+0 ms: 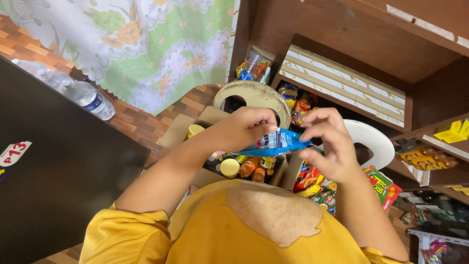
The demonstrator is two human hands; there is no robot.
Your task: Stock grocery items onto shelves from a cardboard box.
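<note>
The blue snack packet [276,142] stretches between both hands above an open cardboard box [181,128] of bottles. The left hand [244,128] curls its fingers closed over the packet's left end; the right hand [326,142] pinches its right tip between thumb and fingertips.

Glossy blue plastic packet [276,142], matt brown wooden shelves [342,29], clear plastic bottles [90,98]

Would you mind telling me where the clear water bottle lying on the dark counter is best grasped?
Probably around the middle of the water bottle, by its blue label band, coming from above. It lies on its side on the dark counter, so the rounded body is exposed there, and both hands are busy with the blue packet.
</note>
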